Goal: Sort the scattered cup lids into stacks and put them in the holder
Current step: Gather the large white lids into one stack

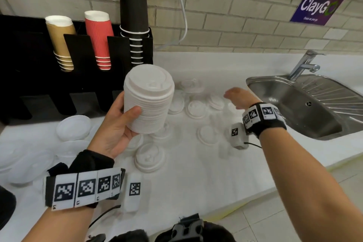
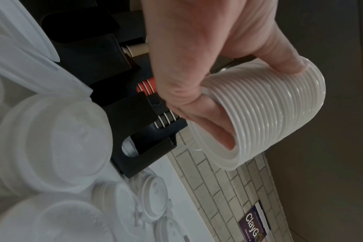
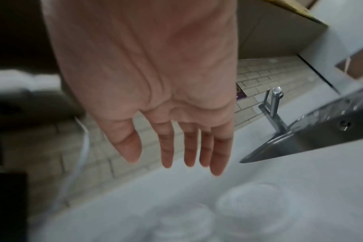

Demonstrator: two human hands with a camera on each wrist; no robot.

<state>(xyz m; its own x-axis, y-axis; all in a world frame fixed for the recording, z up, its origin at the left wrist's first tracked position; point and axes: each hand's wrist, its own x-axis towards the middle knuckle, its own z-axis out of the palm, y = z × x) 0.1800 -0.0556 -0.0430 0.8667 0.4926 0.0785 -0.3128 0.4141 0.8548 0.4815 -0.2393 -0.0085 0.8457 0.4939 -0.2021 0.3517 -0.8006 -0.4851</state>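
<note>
My left hand grips a tall stack of white cup lids above the white counter, in front of the black holder. In the left wrist view the thumb and fingers curl round the lid stack. My right hand hovers with straight fingers over the scattered white lids near the sink. In the right wrist view the right hand is empty, with blurred lids below it. More loose lids lie at the counter's front, and wider flat lids lie at the left.
The holder's upper slots carry tan cups, red cups and a tall column of black cups. A steel sink with a tap is at the right. A white cable hangs down the brick wall.
</note>
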